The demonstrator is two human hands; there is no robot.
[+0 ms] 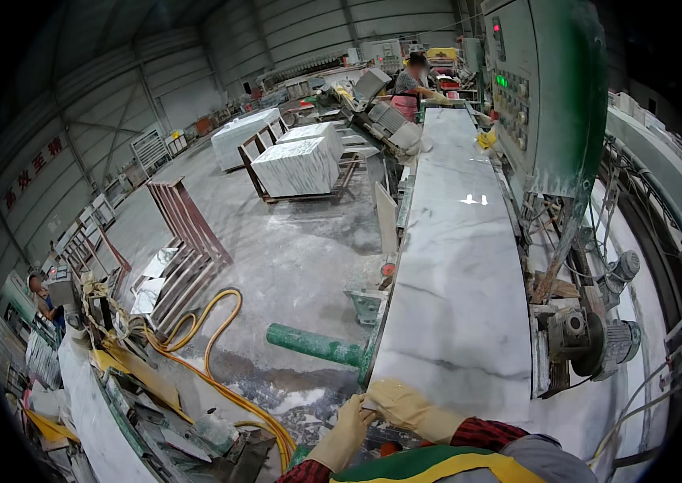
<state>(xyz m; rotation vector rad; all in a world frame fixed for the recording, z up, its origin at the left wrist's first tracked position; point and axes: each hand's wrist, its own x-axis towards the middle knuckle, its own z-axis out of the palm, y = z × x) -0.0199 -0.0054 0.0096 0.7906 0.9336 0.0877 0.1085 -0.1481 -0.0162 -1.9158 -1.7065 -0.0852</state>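
My left hand [346,432], in a cream work glove, is closed at the lower middle, beside the near left corner of a long white marble slab [457,282] with grey veins. Close against it is my right hand [407,406], gloved alike, its fingers bent toward the left fingertips at that corner. A small pale bit shows between the two gloves; its kind is too small to make out. The slab lies flat on a long machine bed and runs away from me.
A green control cabinet [554,105] and a motor [618,346] flank the slab's right side. A green tube [314,344] juts out left. A yellow hose [212,374] loops over the floor near a rack [184,217]. Another person [412,84] stands at the far end.
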